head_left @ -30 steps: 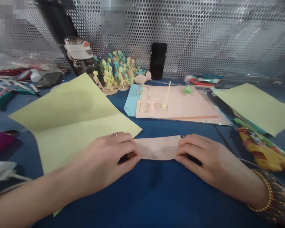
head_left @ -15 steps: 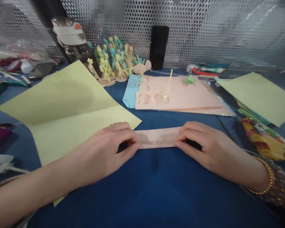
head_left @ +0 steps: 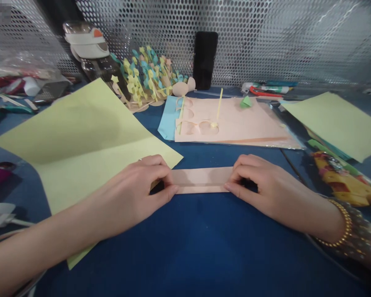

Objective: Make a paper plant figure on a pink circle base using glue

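A pink paper strip [head_left: 202, 180], with a fold line along its lower part, lies level between my hands over the blue table. My left hand [head_left: 145, 187] pinches its left end between thumb and fingers. At the right end, my right hand [head_left: 259, 187] holds it in the same kind of pinch. Part of each end is hidden by the fingers. A large yellow-green sheet [head_left: 89, 136] lies under and beyond my left forearm. Pink sheets [head_left: 247, 123] with cut-out shapes rest behind the strip.
At the back stand a bottle [head_left: 88, 45], paper stars on strips [head_left: 148, 76] and a black phone [head_left: 205, 60]. Markers [head_left: 268, 88] lie back right. More yellow-green paper [head_left: 334, 123] and a yellow tool [head_left: 343, 181] are at the right; a white plug [head_left: 0, 214] is at the left.
The view has shifted slightly. Both hands still pinch the strip's ends, and its lower folded edge looks a little more level.
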Motion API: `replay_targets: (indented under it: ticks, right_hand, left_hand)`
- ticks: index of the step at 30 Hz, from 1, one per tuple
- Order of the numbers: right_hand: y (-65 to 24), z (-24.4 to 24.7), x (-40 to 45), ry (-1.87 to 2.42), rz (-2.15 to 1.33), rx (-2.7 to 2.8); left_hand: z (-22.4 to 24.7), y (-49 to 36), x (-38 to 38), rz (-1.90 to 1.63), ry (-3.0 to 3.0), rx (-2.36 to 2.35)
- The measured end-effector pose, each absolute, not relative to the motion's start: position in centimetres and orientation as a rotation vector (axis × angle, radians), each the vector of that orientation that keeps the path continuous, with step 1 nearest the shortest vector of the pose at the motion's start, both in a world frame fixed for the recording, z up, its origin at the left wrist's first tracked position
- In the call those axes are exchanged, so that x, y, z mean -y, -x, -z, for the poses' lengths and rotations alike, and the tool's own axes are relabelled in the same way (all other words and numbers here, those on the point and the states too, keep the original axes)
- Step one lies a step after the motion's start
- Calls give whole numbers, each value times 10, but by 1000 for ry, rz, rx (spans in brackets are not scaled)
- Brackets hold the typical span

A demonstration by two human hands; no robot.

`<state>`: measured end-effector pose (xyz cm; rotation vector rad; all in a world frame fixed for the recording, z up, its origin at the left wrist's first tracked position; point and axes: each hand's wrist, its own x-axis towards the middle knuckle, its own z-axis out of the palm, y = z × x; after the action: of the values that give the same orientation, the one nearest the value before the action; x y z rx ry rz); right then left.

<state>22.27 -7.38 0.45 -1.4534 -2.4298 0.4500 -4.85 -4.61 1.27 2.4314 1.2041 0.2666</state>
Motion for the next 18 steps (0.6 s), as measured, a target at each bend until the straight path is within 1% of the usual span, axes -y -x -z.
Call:
replay_targets:
  ticks: [18]
  right_hand:
    - [-223, -5, 72, 1441, -452, 2409]
  left_hand:
    - [-14, 47, 45, -218, -2411, -1229]
